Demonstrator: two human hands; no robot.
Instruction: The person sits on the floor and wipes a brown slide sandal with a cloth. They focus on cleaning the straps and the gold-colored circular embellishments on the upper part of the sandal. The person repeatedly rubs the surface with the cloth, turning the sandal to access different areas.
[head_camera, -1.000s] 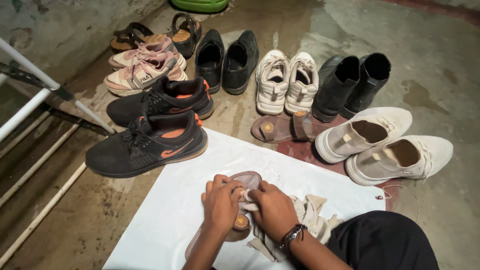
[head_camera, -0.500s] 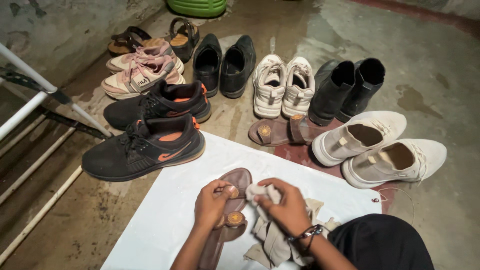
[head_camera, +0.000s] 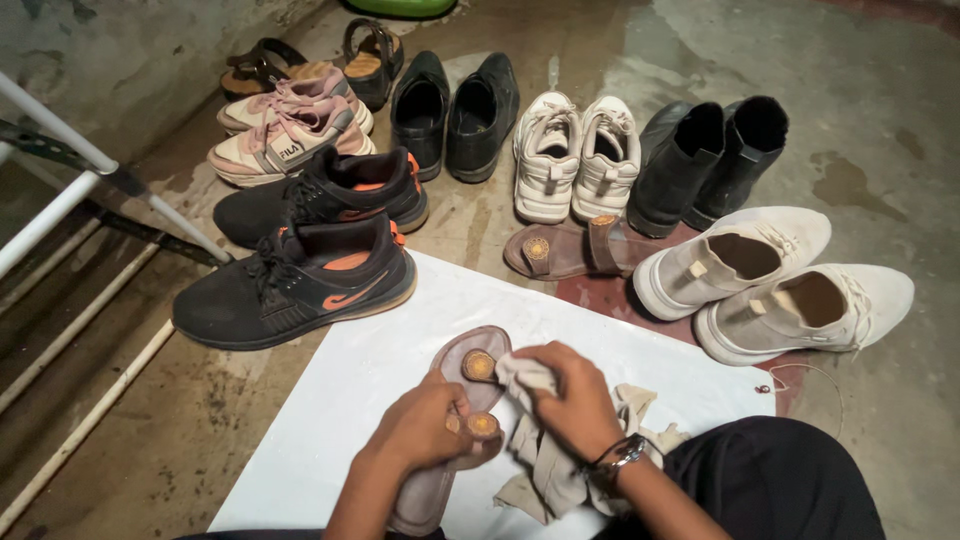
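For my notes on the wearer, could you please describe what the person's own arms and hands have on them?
Both forearms are bare, with no sleeves and no gloves. The left hand wears nothing that shows. The right hand has a dark beaded bracelet with shiny metal parts at the wrist. No rings can be made out.

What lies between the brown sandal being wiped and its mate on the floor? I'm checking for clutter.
In the head view, only bare white sheet separates the held sandal from the other sandal.

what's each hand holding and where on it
Left hand grips the brown sandal across its middle, by the strap. Right hand holds a bunched beige cloth near its top end.
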